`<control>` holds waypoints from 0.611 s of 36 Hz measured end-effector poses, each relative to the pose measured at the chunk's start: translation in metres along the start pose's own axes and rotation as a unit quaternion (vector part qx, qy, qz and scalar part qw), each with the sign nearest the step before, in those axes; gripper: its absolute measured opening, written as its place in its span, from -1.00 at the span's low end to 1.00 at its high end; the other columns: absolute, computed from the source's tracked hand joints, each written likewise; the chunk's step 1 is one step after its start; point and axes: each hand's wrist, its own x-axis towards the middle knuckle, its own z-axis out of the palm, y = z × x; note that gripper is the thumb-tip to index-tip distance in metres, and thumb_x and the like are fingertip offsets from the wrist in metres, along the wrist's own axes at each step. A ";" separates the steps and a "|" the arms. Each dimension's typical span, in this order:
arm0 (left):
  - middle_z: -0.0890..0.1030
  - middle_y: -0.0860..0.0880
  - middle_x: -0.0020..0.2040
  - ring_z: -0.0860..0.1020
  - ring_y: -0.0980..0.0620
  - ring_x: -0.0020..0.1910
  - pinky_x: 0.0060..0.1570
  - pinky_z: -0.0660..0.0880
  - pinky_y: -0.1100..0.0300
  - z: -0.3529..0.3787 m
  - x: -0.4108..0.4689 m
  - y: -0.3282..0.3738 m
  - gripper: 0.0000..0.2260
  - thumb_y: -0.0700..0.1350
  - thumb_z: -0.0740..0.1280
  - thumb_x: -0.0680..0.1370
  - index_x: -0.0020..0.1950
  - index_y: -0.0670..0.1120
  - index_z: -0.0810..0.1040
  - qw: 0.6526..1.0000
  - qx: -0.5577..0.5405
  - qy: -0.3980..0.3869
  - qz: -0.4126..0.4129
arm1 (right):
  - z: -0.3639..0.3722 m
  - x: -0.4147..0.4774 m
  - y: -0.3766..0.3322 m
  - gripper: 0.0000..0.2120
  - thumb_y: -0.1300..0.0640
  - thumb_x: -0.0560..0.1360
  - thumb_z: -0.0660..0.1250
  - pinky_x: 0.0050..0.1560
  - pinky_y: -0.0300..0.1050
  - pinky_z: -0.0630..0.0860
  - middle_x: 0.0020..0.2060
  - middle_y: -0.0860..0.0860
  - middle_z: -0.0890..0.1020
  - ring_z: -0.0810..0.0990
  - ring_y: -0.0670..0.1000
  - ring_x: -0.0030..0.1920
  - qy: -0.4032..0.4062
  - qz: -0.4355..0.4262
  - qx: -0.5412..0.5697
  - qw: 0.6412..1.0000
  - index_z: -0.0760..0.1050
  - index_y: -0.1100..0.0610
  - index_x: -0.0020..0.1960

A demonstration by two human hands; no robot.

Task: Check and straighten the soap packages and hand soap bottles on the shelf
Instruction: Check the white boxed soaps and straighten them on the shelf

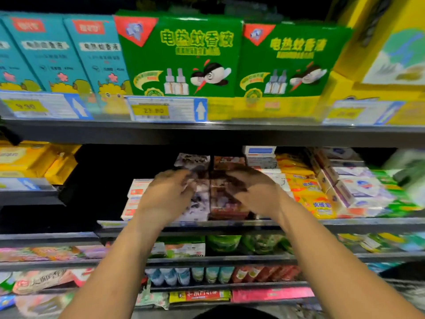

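Head view, my left hand (pixel 166 195) and right hand (pixel 259 192): on soap packages (pixel 226 203); grip I cannot tell.
Flanking: yellow packs (pixel 307 188), white boxes (pixel 135 192).

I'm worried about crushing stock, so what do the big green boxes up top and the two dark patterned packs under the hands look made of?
The big green boxes look like glossy printed cardboard: flat faces, straight edges. The two dark patterned packs seem wrapped in shiny film, judging by faint sheen, though blur leaves that open.
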 end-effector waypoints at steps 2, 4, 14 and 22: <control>0.54 -0.07 0.31 0.47 -0.13 0.30 0.21 0.46 0.10 0.010 0.005 0.026 -0.59 0.10 0.28 0.59 0.43 0.04 0.43 0.998 0.006 -0.056 0.001 | -0.011 -0.001 0.017 -0.60 0.03 0.62 0.29 0.26 -0.39 0.24 0.40 0.01 0.50 0.43 0.05 0.41 0.015 -0.011 0.009 1.000 0.43 -0.01 0.45; 0.41 -0.01 0.46 0.37 -0.08 0.41 0.31 0.36 0.12 0.019 0.009 0.050 -0.51 0.19 0.20 0.62 0.52 0.08 0.30 0.995 0.036 -0.092 0.021 | -0.020 -0.001 0.036 -0.60 0.11 0.62 0.30 0.12 -0.38 0.28 0.32 0.09 0.56 0.49 0.11 0.34 0.011 0.002 0.002 1.000 0.43 0.09 0.45; -0.04 0.15 0.62 -0.09 0.00 0.60 0.53 -0.13 -0.17 0.080 0.021 0.093 -0.39 0.41 -0.08 0.56 0.58 0.26 -0.01 0.976 0.152 -0.147 -0.056 | -0.022 0.020 0.120 -0.51 0.01 0.54 0.38 0.44 -0.14 0.31 0.43 0.03 0.46 0.35 0.08 0.49 0.064 -0.033 -0.040 0.997 0.42 0.04 0.45; -0.08 0.13 0.62 -0.16 0.04 0.60 0.53 -0.17 -0.15 0.087 0.016 0.088 -0.38 0.43 -0.13 0.55 0.58 0.29 -0.10 0.980 0.167 -0.099 -0.039 | -0.032 0.057 0.130 -0.07 -0.02 0.49 0.47 0.54 -0.05 0.17 0.61 -0.01 -0.22 -0.06 0.05 0.60 0.064 0.027 0.039 0.997 -0.09 -0.15 0.62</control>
